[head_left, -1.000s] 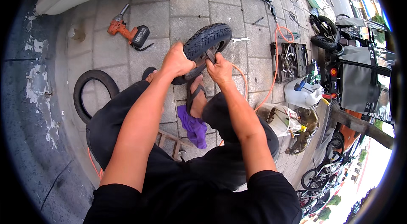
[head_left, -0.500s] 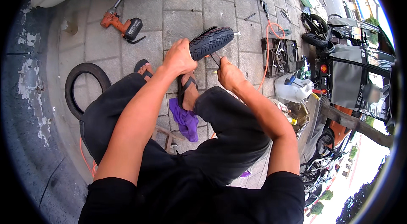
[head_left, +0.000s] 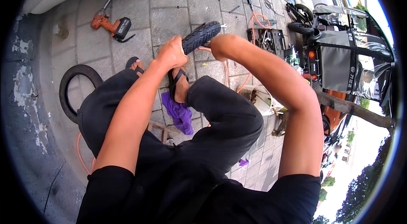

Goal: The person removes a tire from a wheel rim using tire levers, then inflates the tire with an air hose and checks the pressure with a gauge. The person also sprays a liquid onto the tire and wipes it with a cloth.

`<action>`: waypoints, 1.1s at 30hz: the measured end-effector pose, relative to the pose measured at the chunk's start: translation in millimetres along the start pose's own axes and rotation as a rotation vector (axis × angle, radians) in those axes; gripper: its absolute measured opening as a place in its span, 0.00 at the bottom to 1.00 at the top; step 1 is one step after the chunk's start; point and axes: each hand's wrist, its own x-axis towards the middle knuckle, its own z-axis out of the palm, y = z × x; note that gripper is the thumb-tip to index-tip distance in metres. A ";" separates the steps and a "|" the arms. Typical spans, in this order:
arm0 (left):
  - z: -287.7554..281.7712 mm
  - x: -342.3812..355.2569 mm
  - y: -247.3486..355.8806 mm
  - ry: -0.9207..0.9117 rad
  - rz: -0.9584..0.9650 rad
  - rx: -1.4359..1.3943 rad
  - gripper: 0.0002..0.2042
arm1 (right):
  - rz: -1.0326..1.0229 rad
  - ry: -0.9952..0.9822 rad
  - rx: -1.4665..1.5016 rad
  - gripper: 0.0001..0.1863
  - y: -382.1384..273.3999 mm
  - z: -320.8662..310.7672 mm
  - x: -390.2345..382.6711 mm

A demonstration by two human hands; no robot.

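Observation:
A small black knobby tyre [head_left: 202, 35] is held up over the paving in front of my knees. My left hand [head_left: 171, 53] grips its left end, fingers wrapped over the tread. On the tyre's right side my right hand [head_left: 219, 46] is bent sharply down at the wrist, so its fingers are hidden behind the wrist and the rubber. Under the tyre is my sandalled foot [head_left: 180, 86], and a purple cloth [head_left: 179, 113] lies by my leg.
An orange cordless drill [head_left: 111, 24] lies on the pavers at upper left. A second black tyre [head_left: 68, 84] leans by the kerb on the left. An open tool case [head_left: 271, 39], an orange hose [head_left: 258, 22], a white bucket [head_left: 263, 99] and a parked scooter [head_left: 339, 63] stand to the right.
The tyre has shifted up and to the right in my hands. My right elbow has lifted and the wrist has folded over the tyre's right side, hiding the fingers.

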 end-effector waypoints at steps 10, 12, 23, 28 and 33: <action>-15.4 -70.4 -36.6 0.048 0.016 -0.076 0.37 | 0.096 -0.101 0.005 0.21 -107.5 -50.9 -49.9; -29.0 -81.6 -27.7 -0.002 -0.070 -0.053 0.40 | 0.140 -0.121 0.070 0.20 -117.1 -39.9 -52.0; -39.9 -91.4 9.0 0.149 -0.311 0.128 0.50 | 0.139 0.067 0.016 0.16 -172.0 -5.9 -61.5; -49.9 -86.3 -7.8 0.120 -0.195 -0.043 0.39 | -0.035 0.090 0.032 0.17 -144.7 -20.7 -53.6; -40.0 -62.4 0.1 0.125 -0.144 -0.009 0.32 | -0.151 0.322 0.044 0.16 -12.2 -8.6 -7.0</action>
